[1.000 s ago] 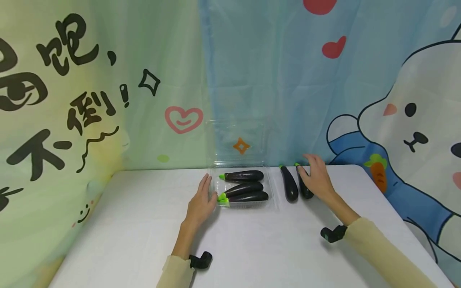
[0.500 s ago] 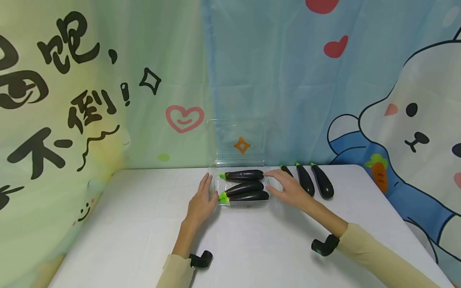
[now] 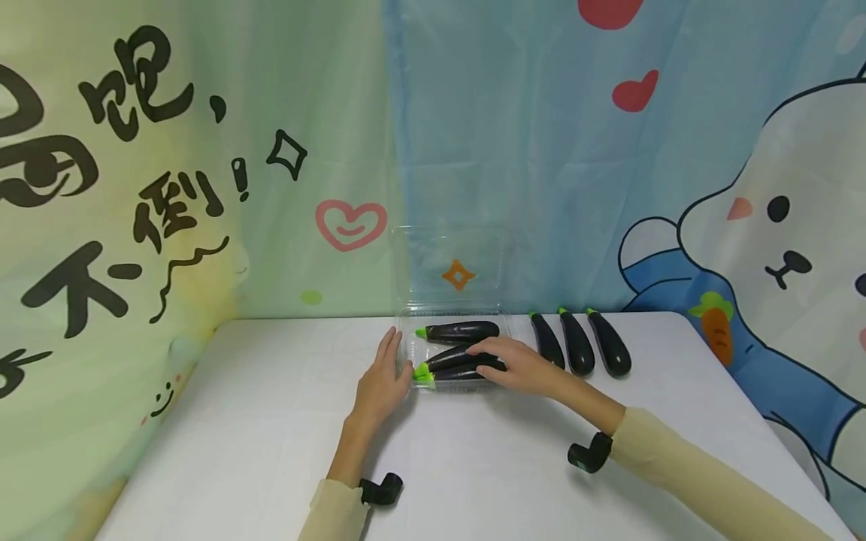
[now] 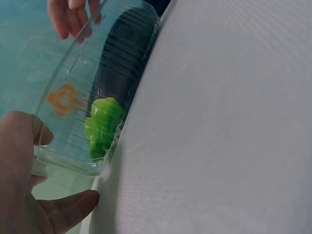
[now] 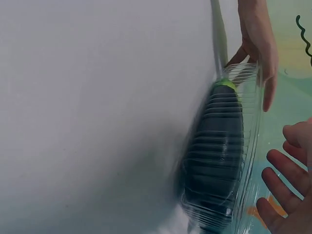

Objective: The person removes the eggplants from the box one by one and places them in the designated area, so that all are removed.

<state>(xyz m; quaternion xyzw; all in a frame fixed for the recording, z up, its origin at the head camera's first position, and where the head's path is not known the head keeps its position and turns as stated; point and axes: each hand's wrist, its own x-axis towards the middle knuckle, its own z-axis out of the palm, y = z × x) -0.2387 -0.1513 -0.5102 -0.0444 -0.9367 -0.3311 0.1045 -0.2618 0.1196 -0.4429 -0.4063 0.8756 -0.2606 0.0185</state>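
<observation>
A clear plastic clamshell box point(image 3: 506, 324) stands on the table with its lid up and three eggplants inside: a back one point(image 3: 463, 331), a middle one point(image 3: 443, 359) and a front one point(image 3: 452, 373) with a bright green stem. My left hand point(image 3: 380, 387) rests along the box's left side, fingers extended, thumb by the front corner. Over the right end of the front two eggplants is my right hand point(image 3: 517, 367), fingers loosely bent and apart. In the right wrist view those fingers point(image 5: 287, 173) hold nothing, and one eggplant point(image 5: 212, 141) shows through the ribbed wall.
Three more eggplants lie side by side right of the box: a left one point(image 3: 546, 342), a middle one point(image 3: 577, 344) and a right one point(image 3: 610, 344). A printed curtain point(image 3: 325, 90) hangs directly behind the white table point(image 3: 271, 421).
My right hand left the loose eggplants, moved left to the box's right edge, then came over the front eggplants inside. My left hand stays at the box's left side.
</observation>
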